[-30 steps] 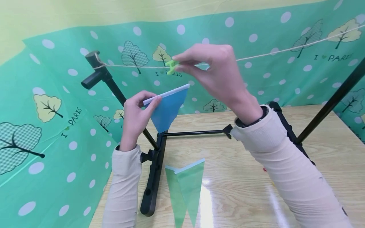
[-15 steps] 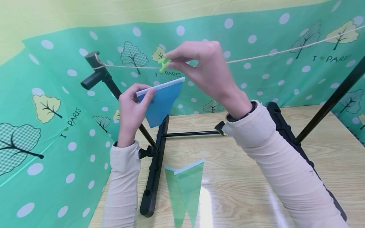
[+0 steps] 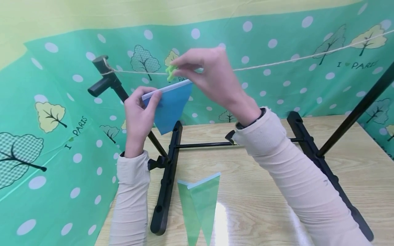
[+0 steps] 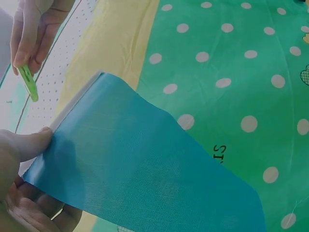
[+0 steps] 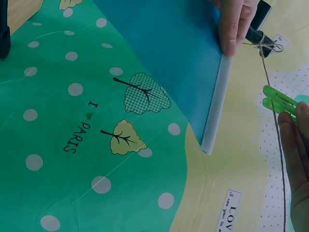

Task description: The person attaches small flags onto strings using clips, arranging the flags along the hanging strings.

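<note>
My left hand [image 3: 138,118] pinches the white top edge of a blue pennant [image 3: 173,106] near its left corner, below the string [image 3: 264,65]. With thumb and fingers my right hand [image 3: 212,77] grips a green clothespin [image 3: 171,72] at the string, just above the pennant. In the right wrist view the clothespin [image 5: 280,100] lies across the string [image 5: 279,145], apart from the pennant's white edge [image 5: 216,106]. The left wrist view has the blue pennant [image 4: 140,154] spread out from the left thumb, with the clothespin [image 4: 28,83] beyond it.
Two green pennants [image 3: 204,198] with pale blue tops lie overlapping on the wooden table [image 3: 252,191]. A black frame stands around them, its left post [image 3: 120,90] holding the knotted string and its right post [image 3: 354,112] leaning outward. Patterned green cloth [image 3: 77,171] hangs behind.
Both hands have moved left, the right one sliding the clothespin along the string's line. The left hand has raised the blue pennant closer to the string and clothespin.
</note>
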